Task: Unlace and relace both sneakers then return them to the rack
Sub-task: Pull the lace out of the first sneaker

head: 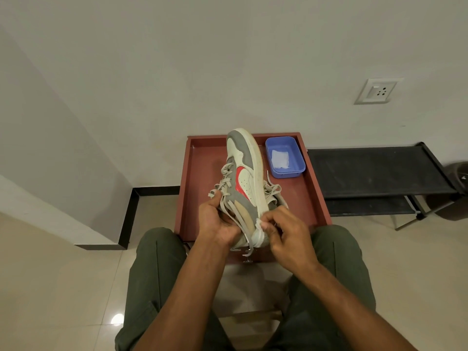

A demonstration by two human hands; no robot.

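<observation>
Head view: L hand (219, 221) grips sneaker (243, 178); R hand (285, 233) pinches heel

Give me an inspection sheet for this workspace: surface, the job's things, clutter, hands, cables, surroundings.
Surface: red-brown tray table with a raised rim, in front of the seated person's knees.
Job's things: one grey, white and red sneaker held up on its side, toe away from the person, its laces loose. A second sneaker lies partly hidden behind it.
Clutter: blue plastic tub on the tray holding a white cloth.
Hands: left hand grips the sneaker at the laces; right hand pinches near its heel.
Cables: nothing seen.
Surroundings: black shoe rack to the right, wall socket, tiled floor.
</observation>
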